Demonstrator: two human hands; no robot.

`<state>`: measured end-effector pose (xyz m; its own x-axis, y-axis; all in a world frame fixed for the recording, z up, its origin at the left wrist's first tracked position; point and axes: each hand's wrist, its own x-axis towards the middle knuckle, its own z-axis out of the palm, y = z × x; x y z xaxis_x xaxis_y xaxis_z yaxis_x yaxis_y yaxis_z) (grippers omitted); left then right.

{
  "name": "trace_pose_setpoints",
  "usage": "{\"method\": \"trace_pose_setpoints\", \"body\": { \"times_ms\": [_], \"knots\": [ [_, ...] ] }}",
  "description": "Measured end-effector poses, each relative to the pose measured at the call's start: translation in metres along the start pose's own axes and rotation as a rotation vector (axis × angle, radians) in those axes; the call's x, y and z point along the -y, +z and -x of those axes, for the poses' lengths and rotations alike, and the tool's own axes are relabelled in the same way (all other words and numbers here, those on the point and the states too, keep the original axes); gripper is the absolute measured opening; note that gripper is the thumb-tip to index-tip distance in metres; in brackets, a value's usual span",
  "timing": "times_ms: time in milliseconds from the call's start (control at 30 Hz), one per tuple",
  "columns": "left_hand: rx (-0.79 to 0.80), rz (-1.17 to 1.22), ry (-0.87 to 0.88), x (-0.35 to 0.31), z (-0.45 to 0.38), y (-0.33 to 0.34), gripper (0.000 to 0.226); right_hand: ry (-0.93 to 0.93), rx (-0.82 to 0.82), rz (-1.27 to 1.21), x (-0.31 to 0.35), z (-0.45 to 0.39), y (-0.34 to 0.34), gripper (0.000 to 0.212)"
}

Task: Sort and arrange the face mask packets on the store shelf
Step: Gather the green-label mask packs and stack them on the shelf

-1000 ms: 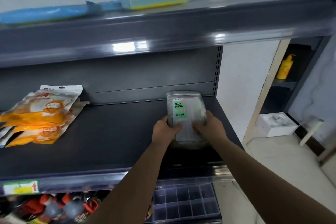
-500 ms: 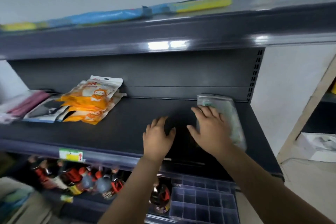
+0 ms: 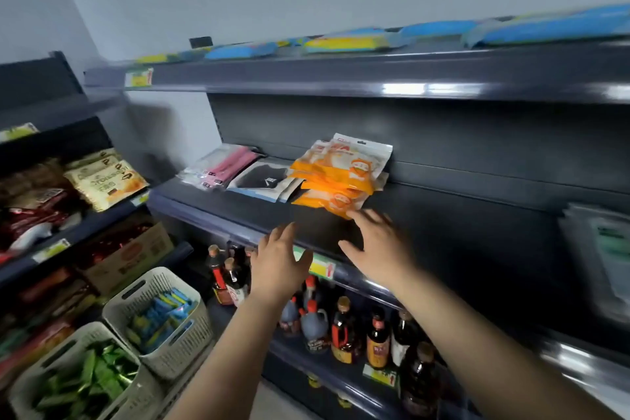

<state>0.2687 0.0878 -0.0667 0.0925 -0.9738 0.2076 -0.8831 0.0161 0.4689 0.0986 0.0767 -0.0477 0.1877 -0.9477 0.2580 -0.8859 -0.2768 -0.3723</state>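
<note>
Against the frame half a second earlier, we note that the view has swung left: the clear face mask packet [image 3: 605, 249], then under the right hand at centre right, now lies alone at the far right edge of the frame, blurred, and neither hand touches it. The right hand [image 3: 378, 249] has left it and hovers over the dark middle shelf [image 3: 460, 232] at centre frame, fingers straight and spread, holding nothing. The left hand [image 3: 278, 264] is just left of it, in front of the shelf lip, fingers likewise apart and empty.

The stack of orange mask packets [image 3: 341, 174] lies flat above the right hand's fingertips, which are just beside its lower corner; we cannot tell whether they touch. The stack's long axis runs from lower left to upper right of the frame, the white hang-hole header pointing to the upper right, toward the shelf's back panel. Left of it, touching, lies a black-and-white mask packet [image 3: 262, 179], and further left a pile of pink mask packets [image 3: 221, 167], long axis also running lower left to upper right.

In the lower left, two white perforated baskets stand side by side: the nearer basket [image 3: 30, 382] holds green packets, the farther basket [image 3: 177, 361] holds blue and yellow packets. A cardboard box [image 3: 129, 261] behind them holds red goods, too blurred to name. Dark sauce bottles [image 3: 344, 331] stand on the shelf below the hands. Blue and yellow flat packs [image 3: 344, 43] line the top shelf.
</note>
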Motion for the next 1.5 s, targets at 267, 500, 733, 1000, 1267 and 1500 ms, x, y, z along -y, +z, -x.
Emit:
{"method": "trace_pose_setpoints", "body": {
  "times_ms": [267,500,733,1000,1267,1500],
  "knots": [
    [0.013,-0.037,-0.03,0.112,-0.046,-0.046,0.056,0.167,0.057,-0.359,0.087,-0.066,0.076,0.056],
    [0.061,0.065,-0.053,0.155,-0.091,-0.043,0.056,0.31,0.048,-0.466,0.109,-0.115,0.111,0.06],
    [0.086,0.1,-0.043,0.175,-0.145,-0.029,0.057,0.427,0.067,-0.575,0.108,-0.167,0.136,0.069],
    [0.127,0.117,-0.031,0.182,-0.219,-0.014,0.057,0.535,0.044,-0.567,0.1,-0.227,0.169,0.067],
    [0.198,0.125,0.047,0.194,-0.266,-0.001,0.058,0.702,-0.078,-0.706,0.097,-0.254,0.179,0.055],
    [0.264,0.077,0.161,0.211,-0.281,0.0,0.056,0.911,-0.231,-0.848,0.107,-0.27,0.188,0.054]
  ]
}}
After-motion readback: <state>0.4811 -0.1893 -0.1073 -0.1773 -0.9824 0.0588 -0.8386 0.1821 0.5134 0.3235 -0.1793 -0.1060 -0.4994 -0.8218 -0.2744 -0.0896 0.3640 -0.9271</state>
